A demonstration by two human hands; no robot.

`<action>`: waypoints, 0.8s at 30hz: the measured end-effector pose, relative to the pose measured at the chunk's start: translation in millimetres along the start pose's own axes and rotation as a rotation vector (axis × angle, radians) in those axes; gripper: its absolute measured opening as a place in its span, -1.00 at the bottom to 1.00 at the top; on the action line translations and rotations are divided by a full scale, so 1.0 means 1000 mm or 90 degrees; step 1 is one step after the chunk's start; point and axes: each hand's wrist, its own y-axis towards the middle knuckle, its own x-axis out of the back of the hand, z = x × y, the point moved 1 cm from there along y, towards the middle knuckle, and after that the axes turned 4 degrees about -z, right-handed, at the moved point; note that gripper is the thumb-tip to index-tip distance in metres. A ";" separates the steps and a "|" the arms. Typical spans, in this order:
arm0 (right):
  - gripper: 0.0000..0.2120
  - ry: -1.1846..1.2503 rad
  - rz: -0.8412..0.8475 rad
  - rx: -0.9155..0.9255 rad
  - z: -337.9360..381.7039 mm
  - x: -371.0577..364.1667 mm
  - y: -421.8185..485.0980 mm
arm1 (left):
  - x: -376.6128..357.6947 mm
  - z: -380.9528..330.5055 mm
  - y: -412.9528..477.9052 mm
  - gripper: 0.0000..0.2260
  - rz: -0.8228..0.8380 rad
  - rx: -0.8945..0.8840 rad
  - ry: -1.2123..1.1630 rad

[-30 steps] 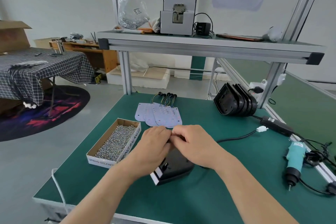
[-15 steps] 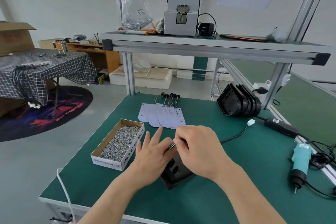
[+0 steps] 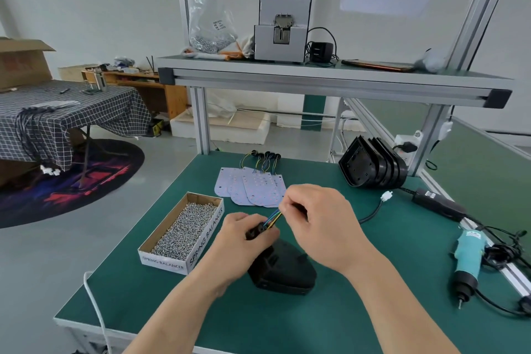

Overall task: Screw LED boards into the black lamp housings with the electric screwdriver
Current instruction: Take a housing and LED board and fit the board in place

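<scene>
A black lamp housing [image 3: 283,270] lies back-up on the green mat in front of me. My left hand [image 3: 244,238] grips a small black grommet at the housing's top end. My right hand [image 3: 319,221] pinches the coloured wires [image 3: 272,217] that run from that grommet. A fan of white LED boards [image 3: 253,188] with wire tails lies behind my hands. A stack of black housings [image 3: 373,165] leans at the back right. The teal electric screwdriver [image 3: 467,260] lies at the right edge, untouched.
A cardboard box of screws [image 3: 184,231] stands left of my hands. A black cable with a white plug [image 3: 386,197] and a black power adapter [image 3: 438,204] lie to the right. An aluminium-framed shelf [image 3: 316,77] carries a screw feeder above the bench.
My left hand went from spread open on the housing to gripping the grommet. My right hand has drawn the coloured wires up and out. The housing now lies back-up and further right.
</scene>
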 end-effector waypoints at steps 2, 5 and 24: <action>-0.76 0.010 0.007 -0.001 -0.004 0.008 0.002 | -0.001 -0.003 0.004 -0.91 -0.063 0.013 -0.034; -0.84 0.009 0.054 -0.010 -0.011 0.018 0.004 | -0.002 -0.009 0.004 -0.89 -0.117 -0.032 0.070; -0.89 0.139 0.111 -0.127 -0.021 0.022 -0.007 | 0.019 -0.036 0.001 -0.50 0.124 -0.124 -0.080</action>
